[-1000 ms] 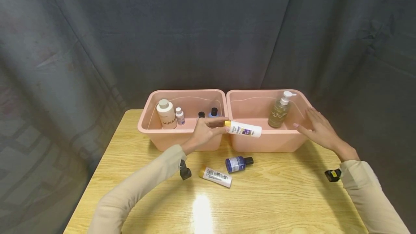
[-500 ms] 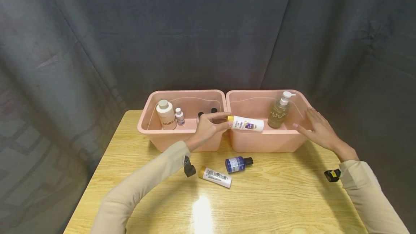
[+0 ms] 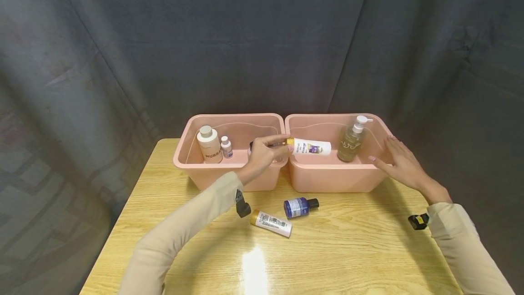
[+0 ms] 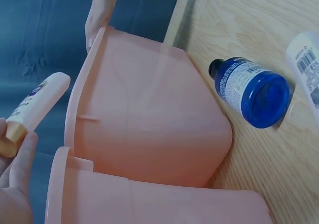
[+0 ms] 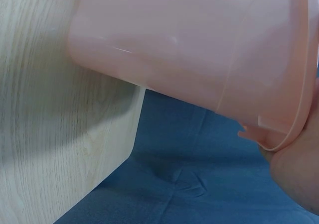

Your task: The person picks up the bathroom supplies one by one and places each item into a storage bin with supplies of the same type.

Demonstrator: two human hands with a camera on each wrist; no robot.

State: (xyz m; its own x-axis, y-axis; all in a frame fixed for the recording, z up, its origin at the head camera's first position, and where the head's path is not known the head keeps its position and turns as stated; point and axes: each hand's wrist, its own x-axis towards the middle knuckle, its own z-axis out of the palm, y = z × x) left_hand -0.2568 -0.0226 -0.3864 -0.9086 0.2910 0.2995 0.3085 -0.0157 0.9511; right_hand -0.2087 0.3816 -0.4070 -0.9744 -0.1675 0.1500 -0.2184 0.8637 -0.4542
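Note:
My left hand (image 3: 264, 156) pinches a white bottle (image 3: 312, 147) by its gold cap (image 3: 290, 141). The bottle lies nearly level over the right pink bin (image 3: 327, 179), near that bin's left rim; in the left wrist view the same white bottle (image 4: 42, 98) is above the rim. My right hand (image 3: 403, 163) rests on the right bin's right rim with fingers extended and thumb apart. Inside that bin, a pump bottle (image 3: 351, 142) stands at the right.
The left pink bin (image 3: 229, 179) holds a large white bottle (image 3: 209, 144), a small white bottle (image 3: 226, 146) and dark-capped bottles partly hidden by my left hand. On the table (image 3: 348, 249) lie a blue bottle (image 3: 297, 207) and another gold-capped white bottle (image 3: 273, 223).
My left hand has carried the white bottle farther back, from in front of the right bin's front rim to over the bin. My right hand has stayed on the rim.

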